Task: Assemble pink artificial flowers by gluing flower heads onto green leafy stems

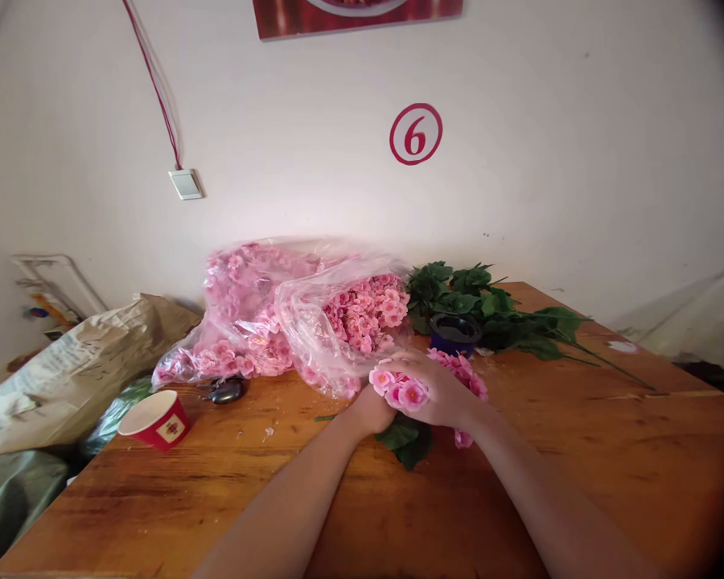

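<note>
My right hand (431, 390) curves over a bunch of pink artificial flowers (411, 394), with its fingers reaching left across the blooms. My left hand (369, 410) is closed against the underside of the bunch, partly hidden behind it. Green fabric leaves (405, 441) hang below both hands, and the stem is hidden. Just behind my hands, a clear plastic bag (338, 338) holds a large heap of similar pink flowers.
A leafy pile of artificial greenery (458, 299) and a dark blue pot (454, 334) stand on the wooden table (585, 442). A red paper cup (155, 420) and a small black tool (227, 392) lie left of the bag. A paper sack (72, 378) slumps beyond the table's left edge.
</note>
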`<move>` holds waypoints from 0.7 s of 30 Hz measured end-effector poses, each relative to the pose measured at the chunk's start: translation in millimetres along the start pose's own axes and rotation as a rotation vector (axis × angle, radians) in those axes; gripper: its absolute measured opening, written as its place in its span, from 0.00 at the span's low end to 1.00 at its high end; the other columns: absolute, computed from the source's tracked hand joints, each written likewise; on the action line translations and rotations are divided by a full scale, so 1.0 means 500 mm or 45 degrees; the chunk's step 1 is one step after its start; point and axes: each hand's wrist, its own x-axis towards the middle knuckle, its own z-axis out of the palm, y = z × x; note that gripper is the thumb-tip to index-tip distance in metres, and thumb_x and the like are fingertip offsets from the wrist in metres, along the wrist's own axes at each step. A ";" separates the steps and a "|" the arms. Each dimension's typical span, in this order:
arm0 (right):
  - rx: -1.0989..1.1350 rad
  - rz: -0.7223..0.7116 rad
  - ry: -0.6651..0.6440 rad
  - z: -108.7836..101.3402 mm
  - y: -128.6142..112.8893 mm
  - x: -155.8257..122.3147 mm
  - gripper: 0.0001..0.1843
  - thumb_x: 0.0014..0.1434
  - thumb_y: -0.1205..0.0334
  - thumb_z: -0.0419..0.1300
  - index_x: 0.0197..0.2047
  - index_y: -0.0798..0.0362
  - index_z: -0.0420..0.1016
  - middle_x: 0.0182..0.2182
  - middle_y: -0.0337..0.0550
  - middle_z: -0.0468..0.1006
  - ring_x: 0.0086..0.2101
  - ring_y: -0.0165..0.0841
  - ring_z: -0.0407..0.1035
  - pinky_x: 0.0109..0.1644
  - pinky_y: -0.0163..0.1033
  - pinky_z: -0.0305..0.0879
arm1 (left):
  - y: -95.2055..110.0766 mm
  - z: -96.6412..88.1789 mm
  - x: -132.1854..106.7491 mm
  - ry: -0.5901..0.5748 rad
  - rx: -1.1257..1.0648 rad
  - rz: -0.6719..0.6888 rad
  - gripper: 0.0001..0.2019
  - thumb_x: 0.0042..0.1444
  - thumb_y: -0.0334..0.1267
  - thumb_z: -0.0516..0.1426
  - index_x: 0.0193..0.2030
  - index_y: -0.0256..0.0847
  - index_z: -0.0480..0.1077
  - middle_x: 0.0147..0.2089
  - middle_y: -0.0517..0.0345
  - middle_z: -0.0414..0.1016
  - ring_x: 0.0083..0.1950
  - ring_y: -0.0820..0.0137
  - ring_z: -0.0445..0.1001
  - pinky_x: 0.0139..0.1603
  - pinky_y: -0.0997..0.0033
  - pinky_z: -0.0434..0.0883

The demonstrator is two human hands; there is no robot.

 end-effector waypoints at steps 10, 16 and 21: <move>-0.456 -0.019 -0.063 -0.028 -0.015 0.003 0.10 0.60 0.60 0.56 0.45 0.49 0.73 0.46 0.48 0.71 0.46 0.39 0.67 0.45 0.41 0.64 | 0.030 -0.008 0.009 0.073 -0.339 -0.064 0.12 0.62 0.34 0.50 0.48 0.38 0.71 0.54 0.50 0.73 0.53 0.63 0.69 0.59 0.60 0.65; -0.444 0.144 -0.128 -0.018 -0.013 0.007 0.09 0.65 0.60 0.48 0.39 0.50 0.68 0.39 0.45 0.70 0.37 0.35 0.67 0.40 0.39 0.61 | 0.057 -0.019 0.017 0.065 -0.624 -0.320 0.13 0.55 0.34 0.58 0.47 0.37 0.72 0.49 0.54 0.76 0.51 0.62 0.72 0.55 0.64 0.67; -0.454 0.239 -0.177 0.002 0.000 0.005 0.10 0.66 0.59 0.46 0.36 0.51 0.65 0.35 0.43 0.70 0.33 0.34 0.66 0.37 0.39 0.59 | 0.063 -0.021 0.019 0.090 -0.692 -0.366 0.13 0.48 0.30 0.62 0.42 0.36 0.74 0.44 0.55 0.78 0.46 0.64 0.73 0.50 0.66 0.70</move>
